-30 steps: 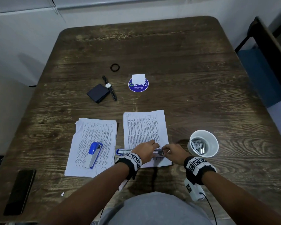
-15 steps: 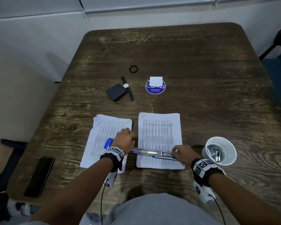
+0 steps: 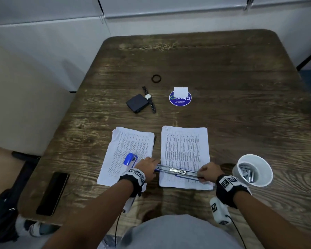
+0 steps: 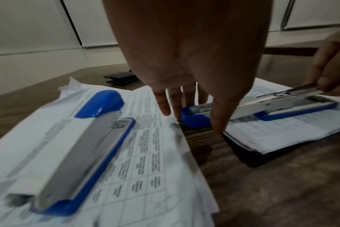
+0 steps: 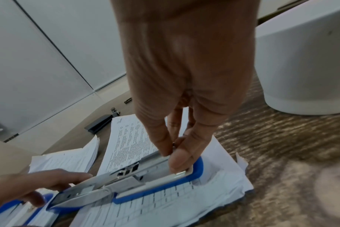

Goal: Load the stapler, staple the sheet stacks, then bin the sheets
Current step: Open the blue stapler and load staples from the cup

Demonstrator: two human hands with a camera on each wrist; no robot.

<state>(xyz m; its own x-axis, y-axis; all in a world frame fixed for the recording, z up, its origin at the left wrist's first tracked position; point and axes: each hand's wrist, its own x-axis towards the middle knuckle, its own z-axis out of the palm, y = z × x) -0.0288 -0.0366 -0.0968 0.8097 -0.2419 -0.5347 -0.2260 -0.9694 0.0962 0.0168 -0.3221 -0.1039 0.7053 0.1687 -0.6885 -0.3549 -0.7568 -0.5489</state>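
Since half a second earlier, my left hand [image 3: 146,168] had stayed at the hinge end of the opened stapler [image 3: 176,171] and my right hand [image 3: 207,174] at its far end, while my head had tilted down so the tabletop [image 3: 241,123] filled more of the view. The stapler lay swung open across the near edge of the right sheet stack [image 3: 185,150], stretched between my two hands. My left thumb and straight fingers [image 4: 164,106] touched the blue hinge end [image 4: 194,119], the thumb tip down beside it; the hand was relaxed, not clenched. My right thumb and forefinger pinched the tip of the metal magazine rail [image 5: 157,158] above the blue base [image 5: 198,169].

Just beyond my left hand, a second, closed blue stapler [image 3: 130,159] rested on the left sheet stack [image 3: 129,153], which lay beside the right stack with a narrow strip of wood between them. Just outside my right hand stood a white cup [image 3: 253,170] with strips of staples [image 3: 247,174] inside.

Well ahead of both hands lay a dark wallet [image 3: 136,103] with a wristwatch [image 3: 149,98] touching its side, a black ring [image 3: 156,79] farther off, and a round blue sticker [image 3: 180,99] with a white slip at its far edge. Out past my left forearm, near the tabletop's edge, lay a black phone [image 3: 52,193].
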